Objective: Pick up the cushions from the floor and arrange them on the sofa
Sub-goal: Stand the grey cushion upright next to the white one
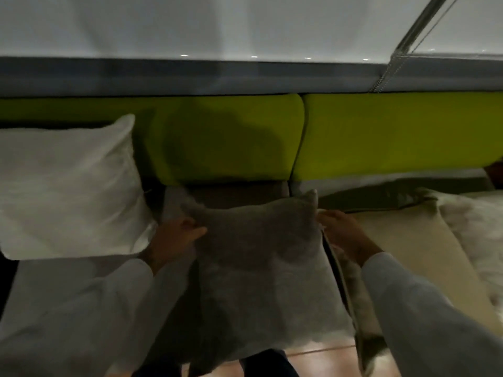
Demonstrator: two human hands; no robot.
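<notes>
I hold a grey cushion (261, 268) in front of me over the sofa seat (68, 281). My left hand (171, 238) grips its upper left edge and my right hand (345, 235) grips its upper right edge. The cushion's top corners point toward the lime-green backrest (226, 137). A white cushion (68, 191) leans against the backrest at the left. A beige cushion (402, 246) lies flat on the seat to the right, beside a pale furry one (479, 229).
Behind the sofa runs a grey ledge (190, 74) under white blinds, with a cord (386, 69) hanging at the right. A strip of tiled floor (321, 357) shows below the grey cushion.
</notes>
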